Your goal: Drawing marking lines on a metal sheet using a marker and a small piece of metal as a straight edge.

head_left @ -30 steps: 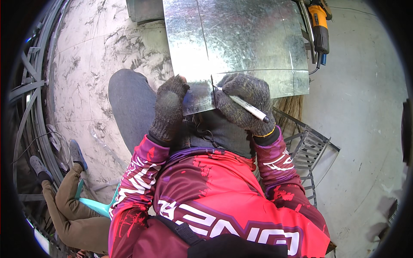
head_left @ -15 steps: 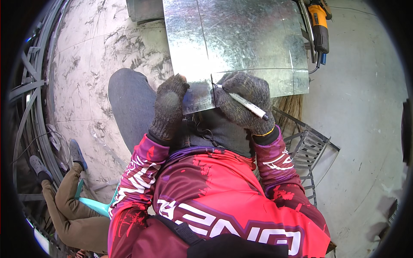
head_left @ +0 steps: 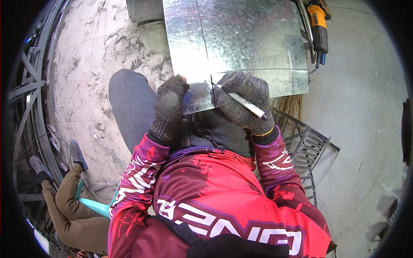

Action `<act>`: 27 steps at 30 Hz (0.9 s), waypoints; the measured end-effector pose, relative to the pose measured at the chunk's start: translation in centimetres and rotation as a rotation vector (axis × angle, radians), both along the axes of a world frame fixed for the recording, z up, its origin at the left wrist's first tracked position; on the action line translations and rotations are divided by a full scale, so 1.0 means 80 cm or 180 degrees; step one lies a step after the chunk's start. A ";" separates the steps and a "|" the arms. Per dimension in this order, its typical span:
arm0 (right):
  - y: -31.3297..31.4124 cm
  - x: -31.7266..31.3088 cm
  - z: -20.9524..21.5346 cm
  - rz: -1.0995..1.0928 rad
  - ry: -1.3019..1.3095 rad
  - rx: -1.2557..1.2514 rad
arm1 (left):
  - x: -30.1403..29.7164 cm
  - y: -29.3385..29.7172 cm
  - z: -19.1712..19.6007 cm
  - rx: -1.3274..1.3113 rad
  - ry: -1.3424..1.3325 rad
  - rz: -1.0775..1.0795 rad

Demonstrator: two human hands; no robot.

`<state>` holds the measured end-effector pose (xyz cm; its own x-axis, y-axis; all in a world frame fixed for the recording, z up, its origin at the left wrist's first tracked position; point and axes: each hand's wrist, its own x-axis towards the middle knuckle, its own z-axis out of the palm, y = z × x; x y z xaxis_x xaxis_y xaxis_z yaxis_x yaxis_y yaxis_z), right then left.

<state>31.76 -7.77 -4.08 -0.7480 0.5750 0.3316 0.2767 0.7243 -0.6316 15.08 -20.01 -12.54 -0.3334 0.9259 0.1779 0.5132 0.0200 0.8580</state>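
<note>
A shiny galvanized metal sheet [head_left: 245,38] lies before me, with dark lines drawn across it and its near edge above my lap. My right hand [head_left: 245,101], in a grey knit glove, is closed around a white marker pen [head_left: 247,104]. The pen's tip meets the sheet by a dark line near the close edge. At the sheet's near left corner, my left hand [head_left: 169,105], gloved alike, grips the edge with its fingers curled; the fingertips under the sheet are hidden.
An orange-and-black power tool [head_left: 318,28] with a cord lies right of the sheet. Below it are straw bristles [head_left: 289,107] and a slatted metal rack [head_left: 312,150]. Long metal bars [head_left: 41,107] stand at the left. Another person's legs [head_left: 73,210] stretch out at lower left beside a turquoise chair [head_left: 97,206].
Almost nothing differs. Both hands keep their places, and the marker pen stays at the same line on the sheet.
</note>
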 end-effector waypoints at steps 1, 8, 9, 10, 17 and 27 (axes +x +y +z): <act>0.000 0.000 -0.001 0.0002 0.0062 -0.0029 | 0.000 0.002 -0.002 -0.0135 -0.0342 0.0001; 0.000 0.002 -0.001 0.0030 0.0209 -0.0133 | -0.001 0.004 0.016 0.0592 0.0886 0.0044; 0.001 0.002 0.000 0.0039 0.0132 -0.0116 | -0.001 0.004 0.016 0.0661 0.0931 0.0058; 0.001 0.002 0.000 0.0048 0.0054 -0.0099 | -0.001 0.005 0.016 0.0730 0.0975 0.0071; -0.001 0.005 -0.004 0.0003 0.0016 -0.0117 | 0.000 0.005 0.021 0.0460 0.0701 0.0018; -0.001 0.007 -0.002 0.0025 0.0104 -0.0187 | 0.001 0.001 0.003 0.0123 0.0222 0.0035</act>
<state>32.32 -7.88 -4.25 -0.7419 0.5882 0.3218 0.2497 0.6878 -0.6817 15.18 -19.95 -12.29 -0.3292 0.9142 0.2366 0.5716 -0.0065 0.8205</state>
